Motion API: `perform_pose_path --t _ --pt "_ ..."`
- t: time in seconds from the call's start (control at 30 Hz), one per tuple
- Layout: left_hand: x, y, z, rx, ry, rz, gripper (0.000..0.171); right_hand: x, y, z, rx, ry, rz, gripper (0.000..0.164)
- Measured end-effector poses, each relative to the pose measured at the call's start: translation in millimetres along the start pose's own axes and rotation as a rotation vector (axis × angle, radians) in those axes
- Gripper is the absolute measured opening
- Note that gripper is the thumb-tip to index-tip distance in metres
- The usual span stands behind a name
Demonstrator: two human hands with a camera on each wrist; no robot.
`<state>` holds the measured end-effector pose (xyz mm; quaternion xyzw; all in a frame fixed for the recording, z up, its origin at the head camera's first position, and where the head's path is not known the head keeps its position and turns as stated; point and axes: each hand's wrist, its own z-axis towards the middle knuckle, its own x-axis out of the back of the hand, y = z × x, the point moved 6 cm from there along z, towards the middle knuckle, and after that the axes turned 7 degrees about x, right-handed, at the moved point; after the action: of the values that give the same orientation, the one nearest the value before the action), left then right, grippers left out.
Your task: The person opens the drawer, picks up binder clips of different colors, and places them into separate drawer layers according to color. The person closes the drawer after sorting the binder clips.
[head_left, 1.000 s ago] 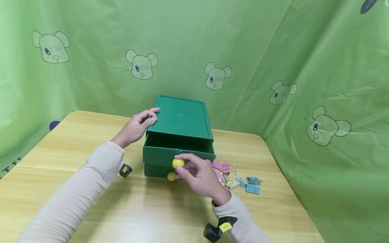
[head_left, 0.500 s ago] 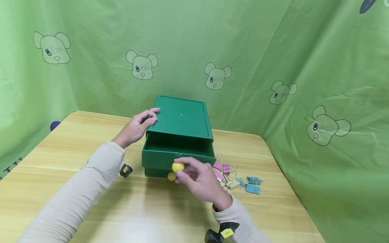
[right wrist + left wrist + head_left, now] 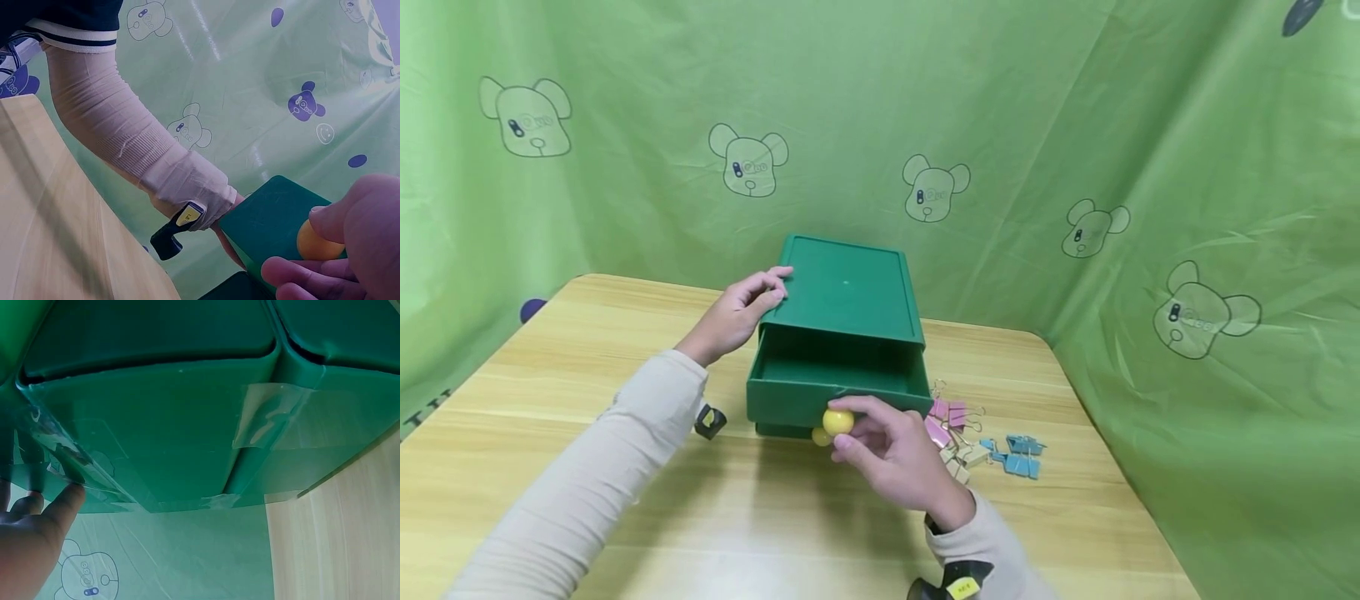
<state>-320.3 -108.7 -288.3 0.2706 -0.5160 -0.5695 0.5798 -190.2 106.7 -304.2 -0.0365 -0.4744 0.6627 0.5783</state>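
Observation:
In the head view a two-tier green plastic drawer box (image 3: 853,287) stands on the table, its upper drawer (image 3: 790,402) pulled partly out. My right hand (image 3: 895,454) pinches the round yellow knob (image 3: 838,422) of this drawer between thumb and index finger. A second yellow knob (image 3: 821,437), on the lower drawer, is partly covered. The drawer's visible inside (image 3: 842,358) holds nothing. My left hand (image 3: 733,317) rests against the box's upper left edge; in the left wrist view its fingers (image 3: 65,503) touch the box wall (image 3: 175,425), beside strips of clear tape.
Right of the box lie pink binder clips (image 3: 938,432), cream ones (image 3: 973,454) and blue ones (image 3: 1022,465) on the wooden table (image 3: 715,517). A green cloth (image 3: 850,100) with bear-head prints hangs behind and at the sides. Black wrist mounts (image 3: 709,421) show near both sleeves.
The upper drawer has slid further out toward me, and my right hand has moved nearer and lower with its knob. My left hand has stayed at the box's edge.

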Motion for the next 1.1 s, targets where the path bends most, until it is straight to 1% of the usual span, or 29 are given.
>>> perform_pose_path --t 0.2,0.43,0.63,0.87,1.1 --pt "-0.3 0.8 -0.3 0.004 -0.004 0.004 0.02 -0.7 -2.5 -2.2 0.018 0.004 0.023 0.031" --pt "-0.2 -0.4 -1.1 0.007 -0.002 0.006 0.02 -1.4 -4.2 -3.3 0.019 -0.006 0.037 0.031" --pt "-0.2 -0.4 -0.7 0.003 -0.003 0.009 0.02 -1.6 -4.8 -3.7 0.019 -0.011 0.026 0.032" --pt "0.1 -0.2 -0.5 0.006 -0.005 0.005 0.02 -1.6 -6.4 -3.1 0.041 -0.009 0.024 0.035" --pt "0.0 -0.8 -0.5 0.002 -0.006 0.007 0.021 -0.8 -8.1 -3.9 0.038 -0.016 0.021 0.038"
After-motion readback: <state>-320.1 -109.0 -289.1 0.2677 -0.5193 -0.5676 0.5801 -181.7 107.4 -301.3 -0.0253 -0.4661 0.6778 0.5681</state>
